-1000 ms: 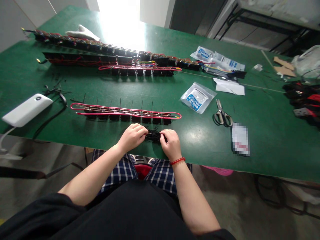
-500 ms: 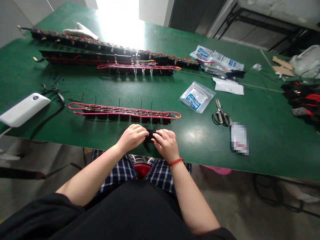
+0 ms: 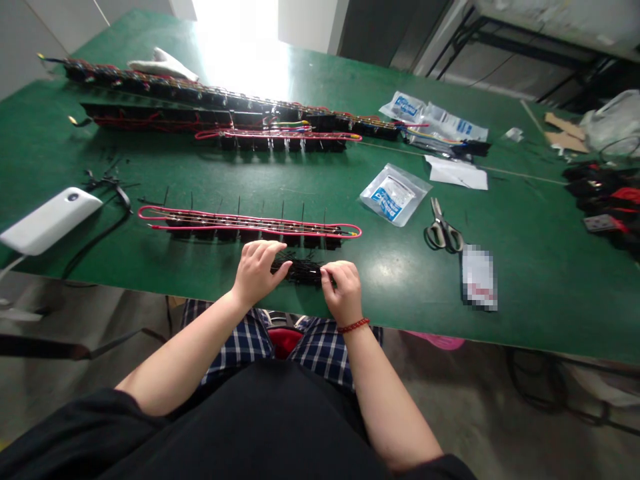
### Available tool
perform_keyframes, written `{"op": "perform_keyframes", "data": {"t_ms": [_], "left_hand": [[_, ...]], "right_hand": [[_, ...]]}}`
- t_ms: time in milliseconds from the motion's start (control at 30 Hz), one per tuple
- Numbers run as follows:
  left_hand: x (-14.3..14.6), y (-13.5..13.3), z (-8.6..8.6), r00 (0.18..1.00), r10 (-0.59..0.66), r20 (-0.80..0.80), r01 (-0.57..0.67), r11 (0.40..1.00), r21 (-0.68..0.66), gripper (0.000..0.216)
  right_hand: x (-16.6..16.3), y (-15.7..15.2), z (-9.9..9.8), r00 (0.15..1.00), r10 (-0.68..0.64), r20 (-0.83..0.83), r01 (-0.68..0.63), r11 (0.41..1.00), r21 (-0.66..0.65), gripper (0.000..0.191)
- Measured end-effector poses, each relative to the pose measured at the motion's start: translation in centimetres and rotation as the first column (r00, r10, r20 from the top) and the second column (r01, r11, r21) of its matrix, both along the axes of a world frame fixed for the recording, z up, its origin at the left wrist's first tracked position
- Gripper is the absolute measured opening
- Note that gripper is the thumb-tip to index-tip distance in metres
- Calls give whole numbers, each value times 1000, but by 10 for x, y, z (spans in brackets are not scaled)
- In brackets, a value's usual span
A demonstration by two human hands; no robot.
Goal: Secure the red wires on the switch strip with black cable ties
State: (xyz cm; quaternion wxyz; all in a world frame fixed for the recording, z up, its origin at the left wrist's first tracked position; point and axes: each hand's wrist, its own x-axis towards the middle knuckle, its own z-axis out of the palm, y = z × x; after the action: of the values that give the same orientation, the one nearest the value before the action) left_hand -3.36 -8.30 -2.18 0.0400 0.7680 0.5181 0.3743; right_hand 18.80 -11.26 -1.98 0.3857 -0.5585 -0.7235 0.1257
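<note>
A bundle of thin black cable ties [image 3: 303, 271] lies near the front edge of the green table [image 3: 400, 280]. At its left end is my left hand [image 3: 259, 270], thumb and fingers apart, partly over the bundle. My right hand [image 3: 342, 283], with a red bracelet at the wrist, pinches the bundle's right end between thumb and fingers. Just beyond the hands lies a black strip assembly [image 3: 250, 227] with a red cable looped along it. Several thin black tie tails stand up from its far side.
Scissors [image 3: 440, 230] and a clear packet with a blue-printed label [image 3: 395, 195] lie to the right, near a blurred-out packet [image 3: 479, 277]. A white device [image 3: 50, 221] sits at left. Longer wired strips [image 3: 200, 93] stretch across the back, by a white glove [image 3: 163, 65].
My hands have moved apart, uncovering more of the black bundle. The left hand has opened; the right has shifted slightly right.
</note>
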Motion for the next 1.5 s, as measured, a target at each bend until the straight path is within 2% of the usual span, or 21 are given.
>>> {"op": "perform_keyframes", "data": {"t_ms": [100, 200, 300, 467, 633, 733, 867, 967, 1100, 1233, 1333, 1500], "left_hand": [[11, -15, 10, 984, 3, 176, 10, 997, -72, 23], [26, -32, 17, 930, 8, 368, 82, 970, -228, 24], [38, -40, 18, 879, 37, 476, 128, 942, -311, 24], [42, -31, 14, 808, 75, 584, 181, 913, -367, 29], [39, -25, 11, 732, 71, 677, 299, 860, -413, 27], [37, -28, 11, 740, 9, 673, 358, 842, -404, 26], [34, -34, 12, 796, -178, 579, 442, 824, -355, 28], [32, -36, 8, 821, -284, 496, 460, 843, -278, 29], [32, -36, 1, 855, -321, 407, 434, 873, -222, 29], [33, -35, -2, 867, -370, 334, 441, 881, -170, 31], [34, -35, -4, 874, -386, 294, 442, 884, -154, 33], [36, -36, -6, 887, -347, 305, 412, 893, -181, 30]], "right_hand": [[-13, -12, 1, 964, -164, -207, 155, 986, -61, 21], [-28, -23, -1, 934, -173, -313, 142, 982, -122, 20], [-35, -27, -2, 951, -110, -288, 77, 989, -122, 18], [-34, -23, -1, 978, 6, -211, -24, 996, -85, 18], [-35, -25, -1, 979, -32, -204, 17, 997, -76, 21], [-35, -26, -2, 973, -46, -227, 35, 998, -51, 21], [-33, -26, -4, 964, -49, -262, 45, 999, -20, 14], [-30, -26, -4, 955, -24, -294, 21, 1000, -14, 15], [-27, -26, -2, 918, -4, -396, -26, 997, -71, 14], [-23, -23, 1, 814, -34, -580, -111, 971, -213, 15], [-21, -18, 2, 709, -74, -701, -214, 925, -315, 18], [-17, -11, 7, 595, -148, -790, -313, 862, -398, 20]]}}
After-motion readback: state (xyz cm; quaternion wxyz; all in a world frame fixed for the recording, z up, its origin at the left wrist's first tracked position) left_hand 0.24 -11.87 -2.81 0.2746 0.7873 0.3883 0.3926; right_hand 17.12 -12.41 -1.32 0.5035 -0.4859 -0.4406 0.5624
